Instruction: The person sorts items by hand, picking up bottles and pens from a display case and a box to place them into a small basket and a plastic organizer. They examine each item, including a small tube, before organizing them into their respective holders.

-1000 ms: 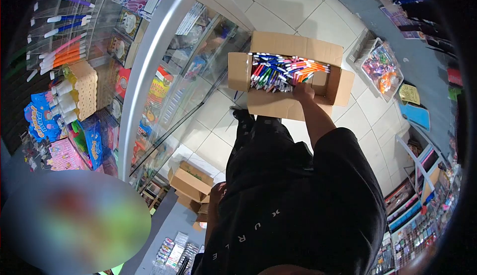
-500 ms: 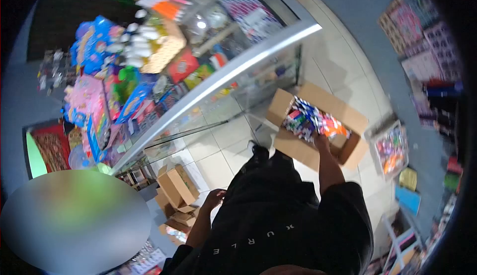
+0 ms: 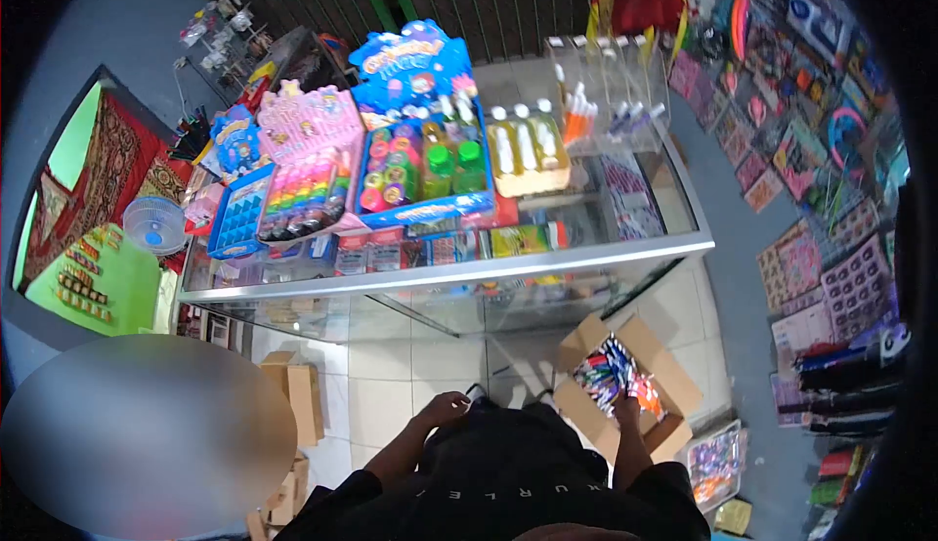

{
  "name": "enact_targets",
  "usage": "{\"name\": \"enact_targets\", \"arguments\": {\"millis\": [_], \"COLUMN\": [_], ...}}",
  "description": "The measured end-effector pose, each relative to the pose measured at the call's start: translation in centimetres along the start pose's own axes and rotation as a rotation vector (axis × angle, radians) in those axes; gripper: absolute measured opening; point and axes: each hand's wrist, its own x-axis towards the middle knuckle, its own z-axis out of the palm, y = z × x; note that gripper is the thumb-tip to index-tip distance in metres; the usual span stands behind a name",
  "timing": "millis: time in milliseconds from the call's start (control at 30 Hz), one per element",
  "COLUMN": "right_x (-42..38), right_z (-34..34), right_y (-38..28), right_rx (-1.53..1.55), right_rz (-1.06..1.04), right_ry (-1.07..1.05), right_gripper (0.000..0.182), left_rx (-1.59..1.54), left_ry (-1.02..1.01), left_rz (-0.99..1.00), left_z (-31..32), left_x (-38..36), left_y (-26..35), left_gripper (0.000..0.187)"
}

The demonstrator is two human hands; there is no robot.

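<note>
My right hand point(image 3: 626, 407) reaches into an open cardboard box point(image 3: 681, 375) on the floor. Its fingers close around some of the pens point(image 3: 608, 365) there, many with blue, white and dark barrels. Orange-and-white packaging point(image 3: 645, 394) shows beside that hand, and its fingertips are partly hidden among the pens. Held in front of my dark shirt, my left hand point(image 3: 447, 408) has nothing in it, its fingers loosely bent.
A glass display counter point(image 3: 449, 269) stands ahead, topped by a blue display box point(image 3: 420, 211), a pink one point(image 3: 308, 189) and a bottle tray point(image 3: 531, 181). A clear bin point(image 3: 716, 465) sits right of the box. More cartons point(image 3: 305, 399) stand left; goods hang on the right wall.
The view has swung left and levelled, so the counter now lies across it and the box appears lower. My right hand stays at the pens; my left stays near my body.
</note>
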Motion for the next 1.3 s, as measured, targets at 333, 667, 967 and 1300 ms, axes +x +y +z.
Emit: {"name": "enact_targets", "arguments": {"millis": [333, 667, 967, 1300], "right_x": [-3.6, -9.4, -8.9, -10.9], "right_z": [-7.6, -4.2, -2.5, -5.2], "right_y": [-30.5, -52.1, -59.6, -62.7], "right_rx": [0.133, 0.489, 0.692, 0.809], "right_rz": [-0.196, -0.339, -0.441, -0.337], "right_ry": [-0.256, -0.595, -0.524, -0.623], "right_gripper": [0.041, 0.051, 0.046, 0.036], "left_rx": [0.017, 0.283, -0.912, -1.186], "left_ry": [0.208, 0.08, -0.356, -0.073], "left_rz": [0.54, 0.54, 0.381, 0.464], "left_z": [-6.7, -16.1, -21.1, -24.4], "left_x": [4.3, 0.4, -3.8, -3.6], "left_y": [9.0, 11.0, 11.5, 14.3], "left_gripper": [0.043, 0.036, 0.044, 0.027]}}
